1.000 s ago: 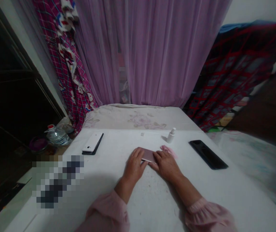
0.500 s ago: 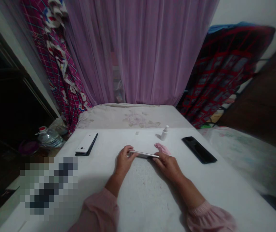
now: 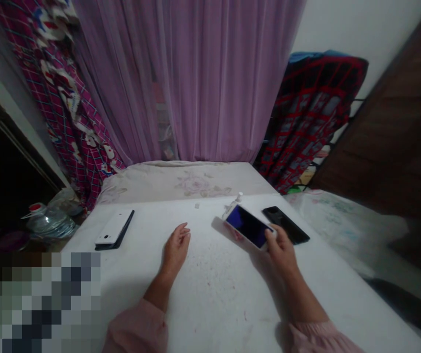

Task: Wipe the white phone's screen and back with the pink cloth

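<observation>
My right hand [image 3: 281, 245] grips a white-framed smartphone [image 3: 249, 226] by its right end, the dark screen tilted up toward me above the table. Partly hidden behind that phone are a small white spray bottle [image 3: 239, 197] and a pink cloth [image 3: 237, 234]. My left hand [image 3: 176, 245] rests at the middle of the table with its fingers apart and nothing in it. A black phone [image 3: 287, 226] lies just beyond my right hand. Off to the left, a white phone [image 3: 113, 228] lies on top of a dark one.
The white table [image 3: 210, 304] has a floral cloth [image 3: 192, 184] along its far end. A small pale square piece [image 3: 197, 206] lies near the centre back. Purple curtains [image 3: 210, 83] hang behind. A large water bottle [image 3: 50, 223] stands left of the table. The lower left is blurred out.
My left hand has let go of the smartphone. My right hand has moved it rightward and turned its screen toward me. The whole view has shifted slightly to the right.
</observation>
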A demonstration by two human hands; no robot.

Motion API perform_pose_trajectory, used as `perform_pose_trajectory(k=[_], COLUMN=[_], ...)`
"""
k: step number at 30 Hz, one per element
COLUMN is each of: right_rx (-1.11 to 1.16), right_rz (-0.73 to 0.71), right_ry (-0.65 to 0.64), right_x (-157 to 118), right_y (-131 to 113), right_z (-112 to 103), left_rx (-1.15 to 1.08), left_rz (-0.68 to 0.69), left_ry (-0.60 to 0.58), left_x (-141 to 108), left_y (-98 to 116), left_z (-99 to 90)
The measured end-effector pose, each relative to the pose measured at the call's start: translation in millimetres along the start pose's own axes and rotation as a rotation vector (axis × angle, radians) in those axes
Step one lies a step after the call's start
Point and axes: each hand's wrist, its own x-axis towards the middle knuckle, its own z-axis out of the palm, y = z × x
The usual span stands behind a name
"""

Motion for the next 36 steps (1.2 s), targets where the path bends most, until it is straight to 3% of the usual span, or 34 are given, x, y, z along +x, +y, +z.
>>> perform_pose_trajectory(k=[4,7,14,19,24,28,36], right_rx=[-0.254,-0.46,-0.536,-0.54,-0.592,-0.634,-0.82], right_rz=[0.045,0.059,0.122,0.116,-0.07,-0.262,-0.471], right_ry=[0.4,0.515,0.49,0.496,0.474,0.304,-0.032], right_x=[37.7,65.0,88.3,92.2,90.1,80.1,62.7], right_y=[6.3,18.2,43.5,41.6,31.1,37.5,62.2], right_z=[-43.7,-69.2,-85.7,-86.4,-80.3,-79.0,-96.4], left_rx=[0.025,0.032,0.041,0.055,0.068,0.077,0.087], left_rz=[0.013,0.012,0.014,0.019,0.021,0.02,0.008], left_ry=[-0.013,-0.01,-0.012,-0.006,-0.012,-0.009,-0.017], left_x=[0.0,0.2,0.3,0.2,-0.4,-0.9,-1.9], left_y=[0.5,1.8,2.9,1.6,1.3,2.0,6.5], left_z=[0.0,0.4,1.2,1.7,1.4,1.4,0.7])
